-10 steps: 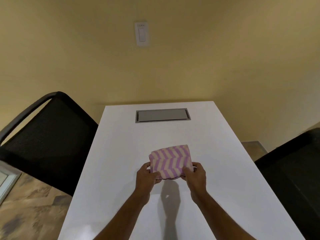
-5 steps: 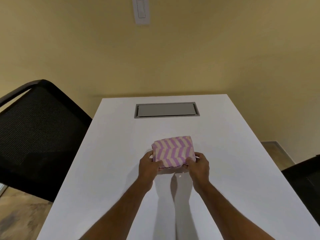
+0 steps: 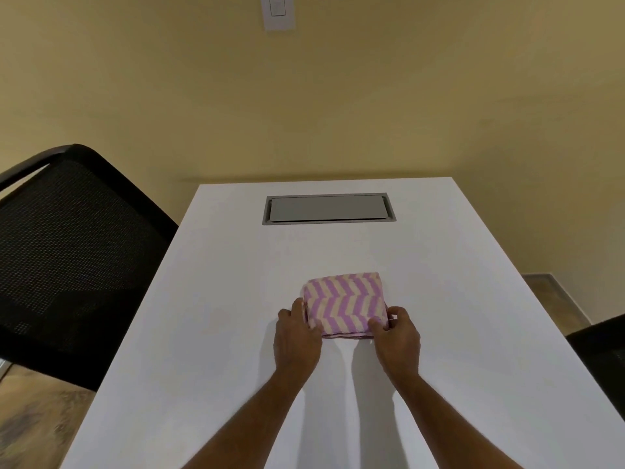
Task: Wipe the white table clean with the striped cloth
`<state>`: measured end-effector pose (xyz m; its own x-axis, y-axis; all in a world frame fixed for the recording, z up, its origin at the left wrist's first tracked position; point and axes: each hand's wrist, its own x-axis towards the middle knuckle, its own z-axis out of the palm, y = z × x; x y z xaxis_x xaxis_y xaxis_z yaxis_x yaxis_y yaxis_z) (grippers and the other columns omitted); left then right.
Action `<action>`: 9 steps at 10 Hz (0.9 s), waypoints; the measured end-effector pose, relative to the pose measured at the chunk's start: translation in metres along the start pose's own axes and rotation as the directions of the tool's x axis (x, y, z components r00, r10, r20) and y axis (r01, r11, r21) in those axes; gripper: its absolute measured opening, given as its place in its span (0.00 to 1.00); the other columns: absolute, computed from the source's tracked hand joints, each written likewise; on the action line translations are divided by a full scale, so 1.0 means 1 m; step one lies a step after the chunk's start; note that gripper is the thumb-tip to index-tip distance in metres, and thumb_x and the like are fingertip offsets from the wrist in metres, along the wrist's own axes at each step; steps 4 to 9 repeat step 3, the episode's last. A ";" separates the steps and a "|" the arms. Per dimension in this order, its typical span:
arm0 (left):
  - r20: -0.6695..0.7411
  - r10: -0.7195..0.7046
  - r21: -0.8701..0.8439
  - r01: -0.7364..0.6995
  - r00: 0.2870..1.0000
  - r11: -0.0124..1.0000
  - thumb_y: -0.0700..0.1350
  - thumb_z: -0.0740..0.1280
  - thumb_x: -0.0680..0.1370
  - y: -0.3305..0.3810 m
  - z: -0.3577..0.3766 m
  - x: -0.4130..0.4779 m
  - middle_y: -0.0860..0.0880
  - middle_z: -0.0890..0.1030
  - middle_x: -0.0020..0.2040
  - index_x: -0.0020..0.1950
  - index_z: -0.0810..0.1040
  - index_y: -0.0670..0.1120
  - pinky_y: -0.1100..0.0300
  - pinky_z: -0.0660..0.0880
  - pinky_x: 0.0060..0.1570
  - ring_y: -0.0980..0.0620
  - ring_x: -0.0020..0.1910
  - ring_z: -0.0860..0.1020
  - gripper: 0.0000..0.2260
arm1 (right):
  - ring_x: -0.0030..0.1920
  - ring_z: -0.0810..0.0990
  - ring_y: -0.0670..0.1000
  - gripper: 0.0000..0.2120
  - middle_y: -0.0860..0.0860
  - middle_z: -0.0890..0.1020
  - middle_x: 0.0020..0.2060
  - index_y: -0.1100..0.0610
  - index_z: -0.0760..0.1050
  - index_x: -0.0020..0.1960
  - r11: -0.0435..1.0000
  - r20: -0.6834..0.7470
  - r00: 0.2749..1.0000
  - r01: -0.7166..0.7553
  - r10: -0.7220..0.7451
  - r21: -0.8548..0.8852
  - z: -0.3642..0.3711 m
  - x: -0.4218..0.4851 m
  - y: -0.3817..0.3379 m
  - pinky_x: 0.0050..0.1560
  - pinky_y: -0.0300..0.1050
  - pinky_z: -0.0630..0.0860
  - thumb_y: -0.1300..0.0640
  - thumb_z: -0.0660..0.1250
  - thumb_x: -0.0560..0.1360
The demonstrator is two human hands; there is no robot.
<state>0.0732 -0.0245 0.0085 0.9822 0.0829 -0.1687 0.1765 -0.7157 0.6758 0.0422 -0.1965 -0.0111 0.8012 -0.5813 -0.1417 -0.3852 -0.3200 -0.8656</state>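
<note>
Gripping the folded striped cloth [image 3: 345,303] at its 7 and 5 o'clock corners, left hand [image 3: 295,335] and right hand [image 3: 397,336] look set to begin; next, sweep toward the white table's [image 3: 209,326] 12 o'clock

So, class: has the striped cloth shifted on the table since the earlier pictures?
No. The striped cloth lies as before, nearer than the grey hatch and slightly right of its middle; only the camera moved.

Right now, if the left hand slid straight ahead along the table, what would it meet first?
Probably nothing near: the left hand grips the striped cloth at its left edge, so bare table lies ahead. The grey hatch sits farther right, likely missed.
</note>
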 end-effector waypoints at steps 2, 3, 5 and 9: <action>-0.055 0.061 0.085 -0.056 0.997 0.995 0.57 0.62 0.83 -0.003 -0.015 -0.031 0.42 0.55 0.84 0.84 0.53 0.49 0.47 0.60 0.79 0.42 0.82 0.57 0.33 | 0.59 0.80 0.57 0.20 0.56 0.77 0.62 0.56 0.70 0.69 0.972 -0.008 0.983 0.181 -0.184 -0.153 -0.014 -0.030 -0.012 0.54 0.52 0.79 0.50 0.67 0.81; -0.062 0.168 0.111 -0.160 0.984 0.981 0.61 0.58 0.83 0.001 -0.026 -0.051 0.46 0.46 0.86 0.84 0.49 0.51 0.49 0.48 0.81 0.45 0.85 0.46 0.34 | 0.65 0.77 0.58 0.21 0.57 0.77 0.66 0.58 0.71 0.70 0.913 0.025 0.945 0.320 -0.325 -0.254 -0.022 -0.050 -0.026 0.65 0.58 0.75 0.49 0.66 0.81; -0.062 0.168 0.111 -0.160 0.984 0.981 0.61 0.58 0.83 0.001 -0.026 -0.051 0.46 0.46 0.86 0.84 0.49 0.51 0.49 0.48 0.81 0.45 0.85 0.46 0.34 | 0.65 0.77 0.58 0.21 0.57 0.77 0.66 0.58 0.71 0.70 0.913 0.025 0.945 0.320 -0.325 -0.254 -0.022 -0.050 -0.026 0.65 0.58 0.75 0.49 0.66 0.81; -0.062 0.168 0.111 -0.160 0.984 0.981 0.61 0.58 0.83 0.001 -0.026 -0.051 0.46 0.46 0.86 0.84 0.49 0.51 0.49 0.48 0.81 0.45 0.85 0.46 0.34 | 0.65 0.77 0.58 0.21 0.57 0.77 0.66 0.58 0.71 0.70 0.913 0.025 0.945 0.320 -0.325 -0.254 -0.022 -0.050 -0.026 0.65 0.58 0.75 0.49 0.66 0.81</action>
